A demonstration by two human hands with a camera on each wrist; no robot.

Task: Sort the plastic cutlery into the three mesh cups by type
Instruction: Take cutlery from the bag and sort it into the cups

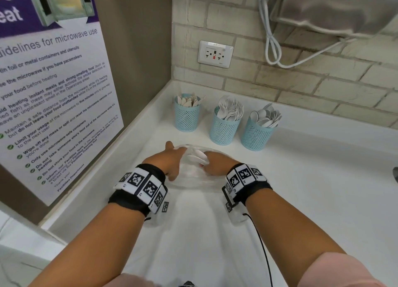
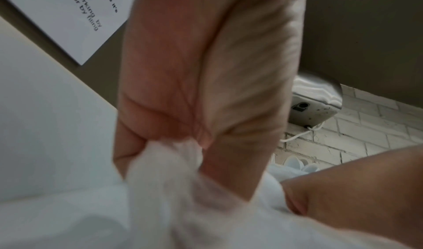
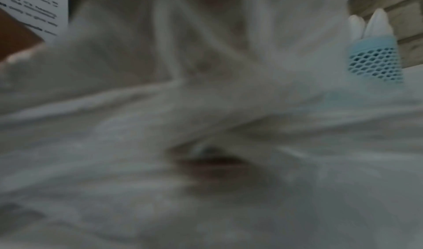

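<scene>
Clear plastic bag (image 1: pixel 189 179) on white bench (image 1: pixel 312 189) | left hand (image 1: pixel 170 160) gripping its edge, steadying | right hand (image 1: pixel 215 164) pinching white plastic cutlery (image 1: pixel 199 156), lifting toward blue mesh cups (image 1: pixel 224 127).

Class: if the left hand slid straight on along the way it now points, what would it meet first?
Probably the leftmost mesh cup, the one with knives. The left hand points up the counter towards it, though depth is hard to judge.

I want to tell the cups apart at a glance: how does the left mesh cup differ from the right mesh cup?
The left mesh cup holds flat, pointed, cream-tinted pieces, likely knives; the right mesh cup holds white rounded spoon bowls. The left one stands nearest the corner by the poster; the right one stands further along the counter and closer to the camera. Both are upright, light blue mesh and look the same size.
</scene>
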